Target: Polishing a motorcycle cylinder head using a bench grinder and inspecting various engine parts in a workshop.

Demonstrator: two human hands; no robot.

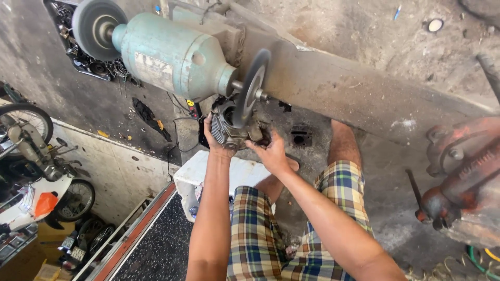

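Both hands grip a finned metal engine part, left hand clasping its ribbed side, right hand cupping underneath, pressing it up against the spinning-type wheel of the green bench grinder, probably for steady contact

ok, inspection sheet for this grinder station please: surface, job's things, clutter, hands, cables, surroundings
Surface: dusty concrete bench, bare and stained.
Job's things: finned engine part held up against the grinder wheel of a green bench grinder.
Clutter: orange vise on the bench; metal scraps on the floor.
Hands: left hand and right hand both grip the engine part.
Cables: thin wire trailing below the grinder.
Surroundings: white box, motorbike.
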